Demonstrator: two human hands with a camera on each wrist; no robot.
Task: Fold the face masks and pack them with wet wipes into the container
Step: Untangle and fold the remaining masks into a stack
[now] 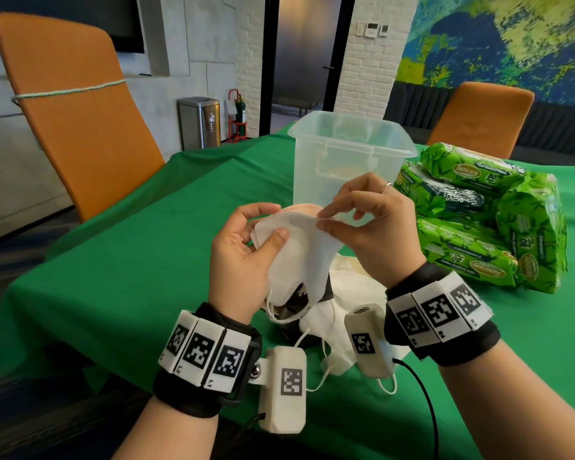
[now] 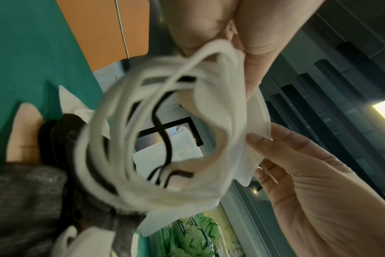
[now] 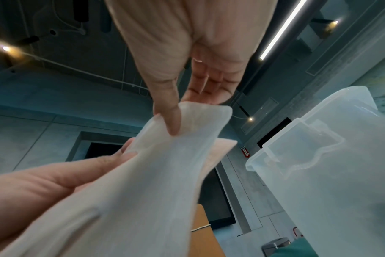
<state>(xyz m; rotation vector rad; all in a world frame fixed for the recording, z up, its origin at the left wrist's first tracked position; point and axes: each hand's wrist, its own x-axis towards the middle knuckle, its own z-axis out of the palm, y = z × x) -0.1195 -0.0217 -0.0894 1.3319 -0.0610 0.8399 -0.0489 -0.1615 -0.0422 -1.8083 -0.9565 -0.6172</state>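
White face mask (image 1: 307, 247): centre of frame, held above the green tablecloth (image 1: 140, 247). Left hand (image 1: 246, 257) grips its lower part; right hand (image 1: 369, 227) pinches its upper edge. Clear container (image 1: 349, 161): upper centre, upright. Wet wipes packs (image 1: 488, 214): stacked, right. Loose masks (image 1: 342, 330): lower centre, on the cloth.

Green tablecloth (image 1: 130, 260), two orange chairs (image 1: 77, 104) (image 1: 478, 117), steel bin (image 1: 199, 122) by wall, red stand (image 1: 237, 116)
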